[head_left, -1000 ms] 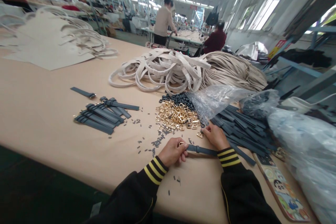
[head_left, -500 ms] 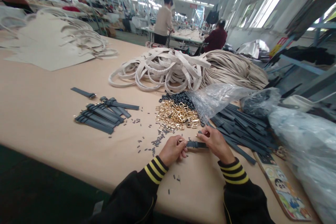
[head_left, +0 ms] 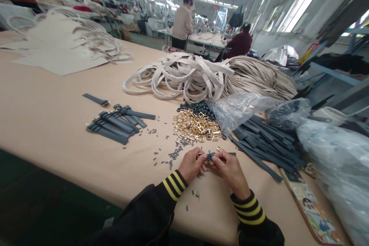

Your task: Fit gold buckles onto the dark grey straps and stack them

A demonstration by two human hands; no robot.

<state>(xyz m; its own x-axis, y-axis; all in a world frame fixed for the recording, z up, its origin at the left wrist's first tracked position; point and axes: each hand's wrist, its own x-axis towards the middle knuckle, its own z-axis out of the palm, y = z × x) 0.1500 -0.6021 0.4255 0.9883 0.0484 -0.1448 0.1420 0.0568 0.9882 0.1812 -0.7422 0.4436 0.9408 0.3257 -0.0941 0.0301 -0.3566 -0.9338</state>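
Observation:
A short dark strap (head_left: 211, 156) with a gold buckle at its left end lies between my two hands, just above the table. My left hand (head_left: 193, 164) pinches the buckle end, its fingers closed. Close beside it, my right hand (head_left: 229, 169) is pinched on the strap near a small dark loop; the strap's free end shows past its fingers. A loose gold buckle (head_left: 219, 148) is just behind the right fingertips. Beyond the hands lies a heap of gold buckles (head_left: 196, 125), with a pile of small dark loops (head_left: 198, 108) behind it.
Finished-looking buckled straps (head_left: 113, 125) lie at the left, loose dark strips (head_left: 268, 142) at the right. Pale cord loops (head_left: 178, 75) are heaped behind. Clear plastic bags (head_left: 331, 153) and a cartoon-printed case (head_left: 314, 207) are at the right. Two people are in the background.
My right hand has moved left along the strap, closer to my left hand, and now pinches near the loop. My left hand keeps its grip on the buckle end. The view has shifted slightly.

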